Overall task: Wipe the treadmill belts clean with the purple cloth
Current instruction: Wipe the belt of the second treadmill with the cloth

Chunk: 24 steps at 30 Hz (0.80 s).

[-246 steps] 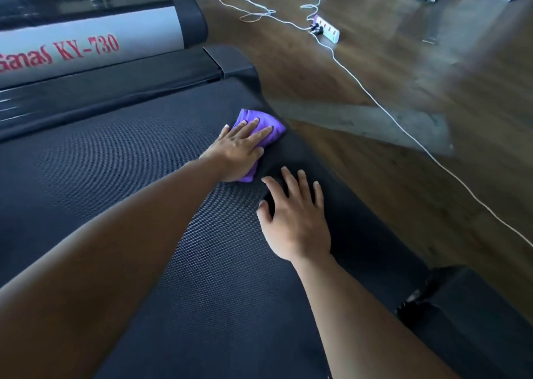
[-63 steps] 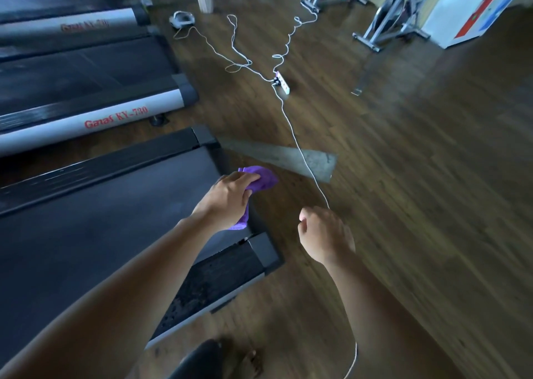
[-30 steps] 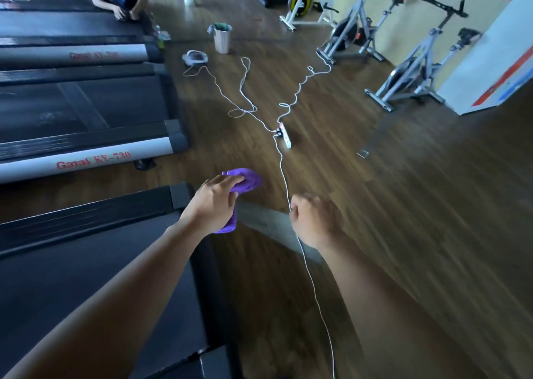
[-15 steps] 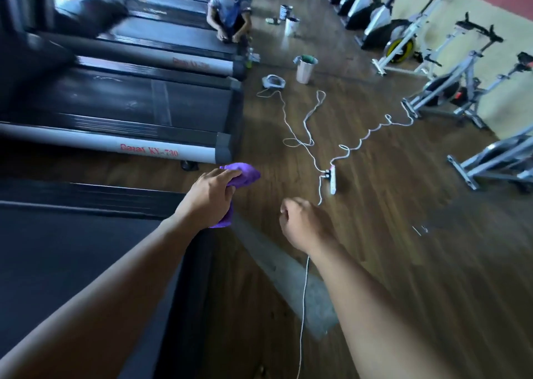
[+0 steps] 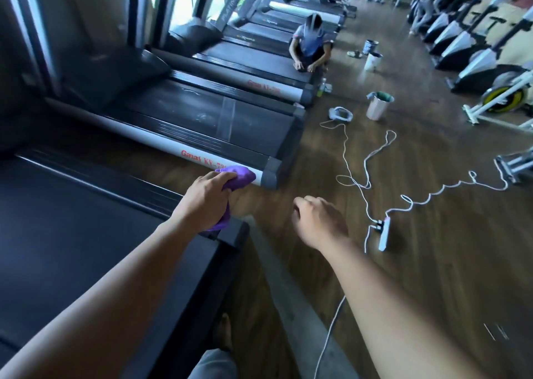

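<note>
lettering (image 5: 202, 159) on treadmill rail (image 5: 138, 138) reads "ganas ky-73", end behind purple cloth (image 5: 241, 177).

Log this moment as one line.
left hand: grips purple cloth | right hand: loosely curled, empty | cloth: held in the air

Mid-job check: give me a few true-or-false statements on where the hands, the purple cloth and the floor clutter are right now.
1. The left hand grips the crumpled purple cloth. True.
2. The cloth lies flat on the near black treadmill belt. False: it is bunched in the left hand's grip, clear of the belt.
3. The right hand rests on the belt. False: it hangs over the brown wooden floor, holding nothing.
4. The white power strip lies on the floor. True.
</note>
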Motion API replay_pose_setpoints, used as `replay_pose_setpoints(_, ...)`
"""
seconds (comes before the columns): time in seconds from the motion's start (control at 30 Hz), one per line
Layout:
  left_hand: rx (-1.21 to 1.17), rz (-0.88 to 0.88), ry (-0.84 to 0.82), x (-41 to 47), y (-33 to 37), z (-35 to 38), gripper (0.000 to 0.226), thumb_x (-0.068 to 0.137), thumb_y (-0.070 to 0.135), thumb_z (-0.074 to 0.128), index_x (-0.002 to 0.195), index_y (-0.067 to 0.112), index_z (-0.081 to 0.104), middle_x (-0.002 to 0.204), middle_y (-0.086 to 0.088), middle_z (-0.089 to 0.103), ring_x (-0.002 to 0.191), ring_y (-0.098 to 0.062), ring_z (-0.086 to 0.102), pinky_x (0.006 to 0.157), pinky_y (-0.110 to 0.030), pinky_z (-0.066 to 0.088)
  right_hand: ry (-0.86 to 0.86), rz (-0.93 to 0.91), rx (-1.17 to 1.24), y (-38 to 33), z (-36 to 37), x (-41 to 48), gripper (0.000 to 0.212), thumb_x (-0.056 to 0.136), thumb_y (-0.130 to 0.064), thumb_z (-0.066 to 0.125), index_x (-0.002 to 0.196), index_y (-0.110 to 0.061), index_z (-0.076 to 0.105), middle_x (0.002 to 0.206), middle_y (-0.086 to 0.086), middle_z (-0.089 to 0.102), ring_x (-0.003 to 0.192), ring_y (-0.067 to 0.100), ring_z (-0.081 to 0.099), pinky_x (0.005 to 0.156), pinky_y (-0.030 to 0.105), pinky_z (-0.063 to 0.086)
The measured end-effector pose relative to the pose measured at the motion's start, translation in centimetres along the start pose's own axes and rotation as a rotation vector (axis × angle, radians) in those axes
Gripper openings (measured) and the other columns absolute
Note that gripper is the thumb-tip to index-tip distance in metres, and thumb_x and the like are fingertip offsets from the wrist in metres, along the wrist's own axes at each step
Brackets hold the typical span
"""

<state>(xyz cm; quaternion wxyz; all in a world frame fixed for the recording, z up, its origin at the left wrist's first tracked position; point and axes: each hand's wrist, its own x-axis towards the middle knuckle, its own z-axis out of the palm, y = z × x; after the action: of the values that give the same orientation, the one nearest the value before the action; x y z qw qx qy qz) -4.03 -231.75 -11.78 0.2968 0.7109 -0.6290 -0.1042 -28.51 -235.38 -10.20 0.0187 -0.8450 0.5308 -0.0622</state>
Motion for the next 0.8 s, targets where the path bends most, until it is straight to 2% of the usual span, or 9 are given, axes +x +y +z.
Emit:
replay_pose_setpoints(0.13,0.017,-0.05,0.017,4.0,-2.7,-0.2,0.04,0.09,0.014,0.054,0.128,0.025,0.059,0.128,-0.005,0.058,0.118,-0.029,0.051,0.102,-0.036,0.039,0.018,-0.067,-0.011,0.1,0.7,6.1,0.02,0.095,-0.025,0.047,0.101,-0.015,0.064,0.102,0.006,0.066,0.098,0.031,0.061,0.078,0.036,0.045)
replay_pose_setpoints(0.37,0.021,-0.075,0.038,13.6,-7.3,-1.0,0.039,0.091,0.014,0.053,0.127,0.026,0.059,0.127,-0.003,0.059,0.117,-0.027,0.052,0.101,-0.033,0.038,0.023,-0.112,0.008,-2.2,1.0,18.9,0.025,0.098,-0.028,0.045,0.11,-0.016,0.064,0.109,0.006,0.067,0.099,0.028,0.062,0.084,0.038,0.053)
replay_pose_setpoints(0.8,0.049,-0.099,0.076,27.1,-13.2,-2.9,0.038,0.091,0.01,0.055,0.126,0.024,0.06,0.122,-0.005,0.061,0.111,-0.029,0.055,0.096,-0.033,0.039,0.025,-0.199,0.007,-5.2,2.1,36.0,0.022,0.097,-0.027,0.046,0.1,-0.015,0.064,0.1,0.005,0.067,0.091,0.028,0.061,0.078,0.036,0.052)
